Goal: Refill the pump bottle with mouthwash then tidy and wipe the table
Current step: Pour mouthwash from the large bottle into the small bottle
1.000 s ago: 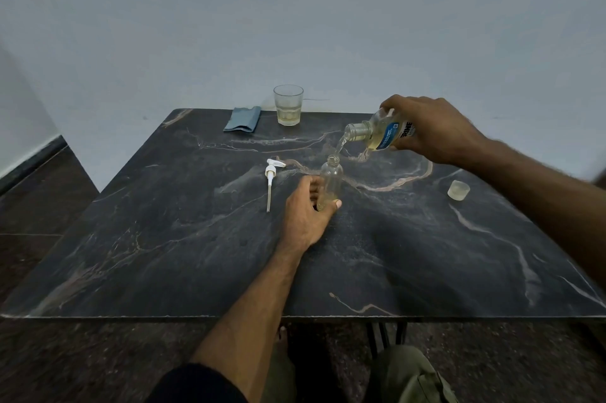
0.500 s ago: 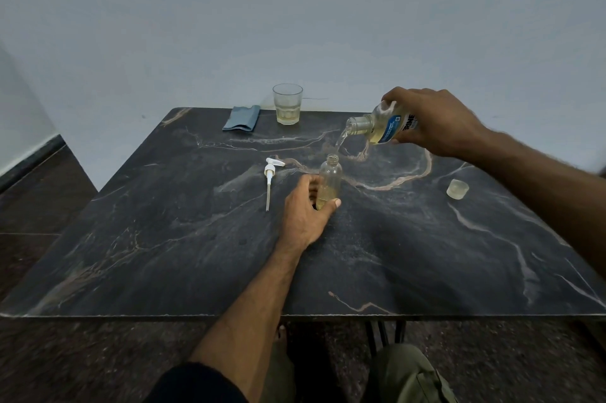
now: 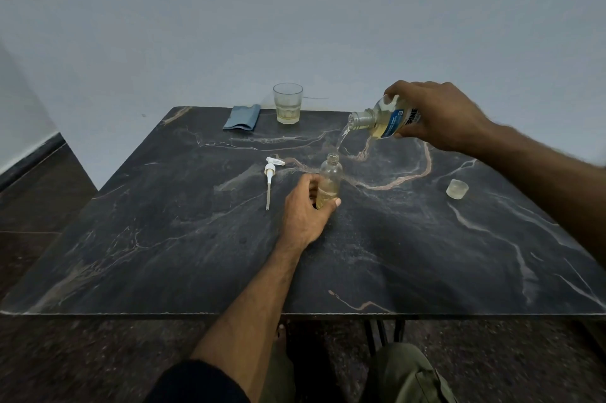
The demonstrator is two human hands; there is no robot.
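Observation:
A small clear pump bottle (image 3: 330, 176) stands upright and uncapped mid-table, with pale yellow liquid in its lower part. My left hand (image 3: 303, 210) grips its base. My right hand (image 3: 436, 113) holds the mouthwash bottle (image 3: 382, 122) tilted, neck pointing left and down, above and to the right of the small bottle. A thin stream of mouthwash (image 3: 342, 136) runs from its mouth toward the small bottle's opening. The white pump head (image 3: 271, 174) lies flat on the table to the left, tube pointing toward me.
A dark marble table (image 3: 196, 255) stands against a pale wall. A folded blue cloth (image 3: 242, 118) and a glass tumbler (image 3: 288, 103) holding a little yellowish liquid sit at the far edge. A translucent cap (image 3: 457, 188) lies on the right.
My right hand has lifted the mouthwash bottle slightly higher while it keeps pouring. The liquid level in the small bottle has risen a little. My left hand has stayed put.

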